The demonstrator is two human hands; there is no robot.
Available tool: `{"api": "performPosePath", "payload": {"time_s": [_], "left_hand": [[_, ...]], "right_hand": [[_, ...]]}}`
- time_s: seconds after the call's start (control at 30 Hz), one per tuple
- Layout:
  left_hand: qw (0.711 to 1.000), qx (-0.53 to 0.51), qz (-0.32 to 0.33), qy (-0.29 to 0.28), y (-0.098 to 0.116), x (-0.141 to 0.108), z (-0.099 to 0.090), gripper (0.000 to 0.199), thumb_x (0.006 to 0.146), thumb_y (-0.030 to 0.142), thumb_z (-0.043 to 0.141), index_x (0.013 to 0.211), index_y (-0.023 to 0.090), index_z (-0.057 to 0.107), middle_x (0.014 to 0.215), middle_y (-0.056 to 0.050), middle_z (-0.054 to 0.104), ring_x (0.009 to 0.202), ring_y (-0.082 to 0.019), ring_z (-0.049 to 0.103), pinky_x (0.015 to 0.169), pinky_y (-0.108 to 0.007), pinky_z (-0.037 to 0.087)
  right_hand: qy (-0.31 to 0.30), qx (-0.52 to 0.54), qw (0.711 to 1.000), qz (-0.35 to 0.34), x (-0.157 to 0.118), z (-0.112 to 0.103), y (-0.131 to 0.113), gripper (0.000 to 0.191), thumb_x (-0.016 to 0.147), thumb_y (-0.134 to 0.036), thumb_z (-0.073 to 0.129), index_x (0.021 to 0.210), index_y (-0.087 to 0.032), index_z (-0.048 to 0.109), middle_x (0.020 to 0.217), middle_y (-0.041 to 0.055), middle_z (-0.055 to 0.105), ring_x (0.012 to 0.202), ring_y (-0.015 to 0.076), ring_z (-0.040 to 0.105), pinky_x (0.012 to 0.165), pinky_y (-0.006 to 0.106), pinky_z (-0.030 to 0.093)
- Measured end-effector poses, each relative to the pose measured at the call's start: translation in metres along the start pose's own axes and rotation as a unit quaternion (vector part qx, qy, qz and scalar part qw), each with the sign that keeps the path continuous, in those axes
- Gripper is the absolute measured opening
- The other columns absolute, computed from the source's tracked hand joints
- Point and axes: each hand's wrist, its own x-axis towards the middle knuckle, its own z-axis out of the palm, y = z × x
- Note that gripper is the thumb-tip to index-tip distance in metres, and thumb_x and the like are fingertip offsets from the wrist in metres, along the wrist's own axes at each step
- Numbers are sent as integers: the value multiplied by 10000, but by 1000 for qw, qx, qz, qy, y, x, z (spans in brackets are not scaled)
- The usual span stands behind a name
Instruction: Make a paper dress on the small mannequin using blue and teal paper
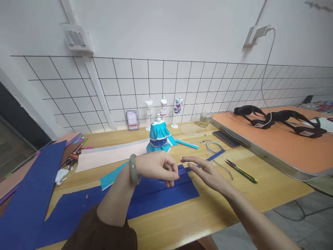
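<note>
Left hand: jade-green round bangle at the wrist; fingers curled, thumb brought in against them, above the blue material; whether this grip is clamped on anything, cannot tell
Right hand: grip apart; fingers extended and loosely bent, over or just beside the strip; contact cannot be told
Narrow dark-blue strip of paper-like or cloth-like material: runs from between the hands out to the right, far end free on the pale wooden bench
Broad dark-blue sheet of similar material: flat on the bench, beneath the left hand
Handling, judged: light, thin, pliant; likely to crease; best taken by its edges, the strip near its free end, pinched softly
Ruffled turquoise-and-blue dress on a small white form: upright, behind the left hand
Slender green-and-black pointed tool: right of the right hand; apart from it
Thin turquoise roll: lying behind the right hand
</note>
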Motion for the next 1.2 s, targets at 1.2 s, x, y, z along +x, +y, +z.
{"api": "performPosePath", "payload": {"time_s": [1.2], "left_hand": [[882,-61,163,439,-5,-21,-32,268,733,406,649,740,143,594,639,-23,631,529,-81,558,488,-197,443]], "right_hand": [[177,82,980,33,62,-44,-47,279,633,-464,754,646,-203,655,509,-24,476,439,79,363,376,219,292]]}}
